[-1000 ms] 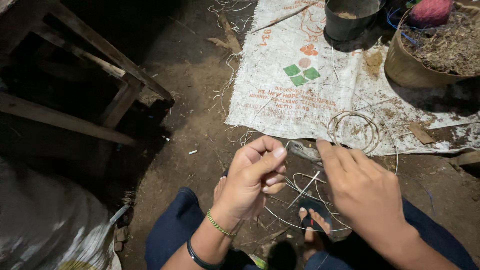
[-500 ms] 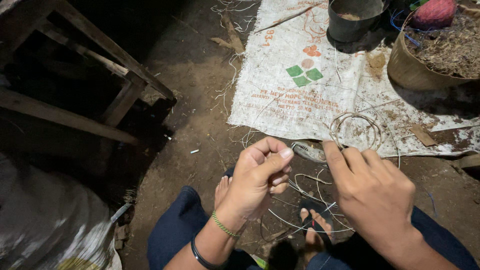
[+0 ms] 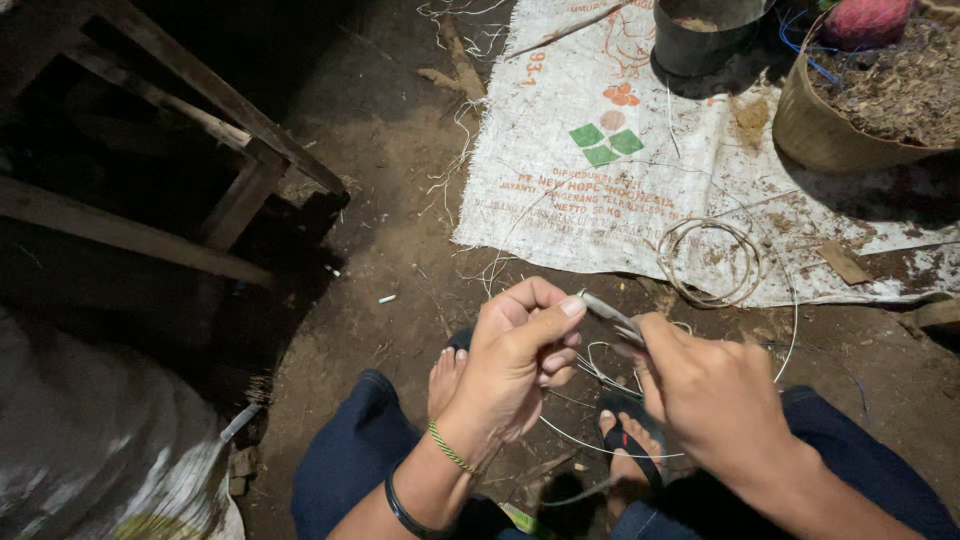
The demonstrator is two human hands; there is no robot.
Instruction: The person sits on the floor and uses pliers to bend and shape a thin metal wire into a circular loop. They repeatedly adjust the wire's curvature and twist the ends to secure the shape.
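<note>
My left hand (image 3: 515, 360) is curled up tight, thumb stretched out along the top, pinching one end of a thin pale strip (image 3: 612, 315). My right hand (image 3: 715, 395) has the other end clamped between fingertips and thumb, so both are closed on the same piece, held up over my lap just above my feet in their sandals (image 3: 625, 440).

The strip's long axis runs from upper left down to lower right, tilted a bit, with the near end vanishing under my right fingers. Hard to say if it's a blade or a flat sliver of cane, too small and shiny to tell.

Below my hands a loose tangle of thin wire loops (image 3: 600, 400) sags down around my feet, and one strand curves out wide to the right over the dirt.

I'd call this the working-the-strand stage: I've got a grip, nothing's bent or tied off yet. Next move probably needs steady tension from both hands, plus keeping those floppy loops from snagging my toes.

Further out, a neat little wire coil (image 3: 708, 262) sits on the white woven sack (image 3: 560, 170), well apart from my hands.
</note>
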